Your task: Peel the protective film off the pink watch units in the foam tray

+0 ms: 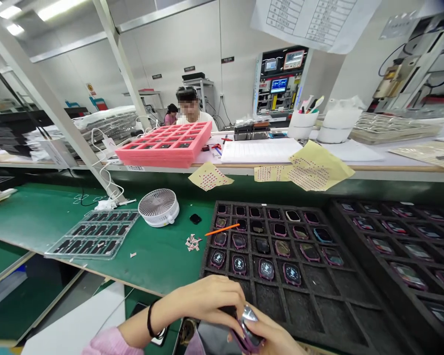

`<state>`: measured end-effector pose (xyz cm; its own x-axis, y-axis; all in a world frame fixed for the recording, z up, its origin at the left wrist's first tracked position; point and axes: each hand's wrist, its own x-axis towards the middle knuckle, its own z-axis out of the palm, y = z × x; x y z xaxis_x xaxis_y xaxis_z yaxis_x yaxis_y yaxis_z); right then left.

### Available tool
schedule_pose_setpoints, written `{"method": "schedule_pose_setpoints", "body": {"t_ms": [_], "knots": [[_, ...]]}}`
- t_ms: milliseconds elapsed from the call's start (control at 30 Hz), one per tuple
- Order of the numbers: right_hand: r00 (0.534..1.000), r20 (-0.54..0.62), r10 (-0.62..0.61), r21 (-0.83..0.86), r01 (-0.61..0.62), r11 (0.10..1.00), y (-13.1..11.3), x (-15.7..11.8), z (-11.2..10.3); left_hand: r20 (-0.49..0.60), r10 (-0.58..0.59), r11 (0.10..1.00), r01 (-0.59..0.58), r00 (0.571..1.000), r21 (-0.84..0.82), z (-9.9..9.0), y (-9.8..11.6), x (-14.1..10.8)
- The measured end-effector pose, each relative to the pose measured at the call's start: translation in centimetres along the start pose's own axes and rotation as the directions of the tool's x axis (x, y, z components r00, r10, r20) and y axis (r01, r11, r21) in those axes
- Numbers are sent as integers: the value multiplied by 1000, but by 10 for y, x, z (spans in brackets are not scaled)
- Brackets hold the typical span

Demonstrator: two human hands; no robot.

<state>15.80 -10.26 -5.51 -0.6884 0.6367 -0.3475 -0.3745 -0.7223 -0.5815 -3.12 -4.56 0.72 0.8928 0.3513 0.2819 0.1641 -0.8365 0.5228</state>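
Note:
Low in the head view, my left hand (214,301) reaches over from the left with a black band on the wrist, its fingers curled onto a purple-framed smartwatch case (253,341). From the right, my right hand (277,337) grips the same case, the thumb against a shiny silver surface on it. My fingers cover part of the case. Just beyond my hands lies a black foam tray (303,308) with watches in its pockets. Several of these, such as one lit watch (266,269), show a clock face.
A second foam tray (336,217) of watches stands to the right. An orange stick (222,230) lies across the first tray's edge. Left are a white fan (158,207), a clear tray (113,251) of black parts and small labels (193,242). A pink foam tray (187,159) rests on the shelf.

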Motion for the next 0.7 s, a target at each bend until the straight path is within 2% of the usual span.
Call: {"method": "schedule_pose_setpoints", "body": {"t_ms": [167, 233, 333, 400, 467, 533, 600, 700], "knots": [[996, -65, -68, -12, 68, 998, 2, 3, -6, 34, -41, 999, 41, 999, 15, 4, -9, 2], [992, -88, -94, -89, 86, 992, 1, 4, -8, 57, -83, 996, 85, 995, -24, 3, -14, 4], [971, -163, -177, -251, 133, 959, -3, 4, -8, 49, -210, 968, 214, 977, -131, -2, -15, 9], [917, -231, -324, -382, 221, 897, -9, 5, -7, 7, -285, 941, 281, 959, -189, -5, -9, 13], [814, -275, -512, -527, 318, 788, -14, 8, -5, -49, -340, 927, 326, 939, -188, 0, -2, 18], [719, -266, -642, -640, 366, 676, -18, 14, -4, -127, -391, 917, 375, 912, -134, 14, 3, 22], [694, -240, -679, -697, 364, 618, -19, 21, -5, -237, -425, 904, 423, 874, -61, 35, 0, 25], [691, -249, -679, -720, 337, 607, -17, 31, -8, -369, -425, 889, 457, 827, -1, 61, -11, 29]]}}
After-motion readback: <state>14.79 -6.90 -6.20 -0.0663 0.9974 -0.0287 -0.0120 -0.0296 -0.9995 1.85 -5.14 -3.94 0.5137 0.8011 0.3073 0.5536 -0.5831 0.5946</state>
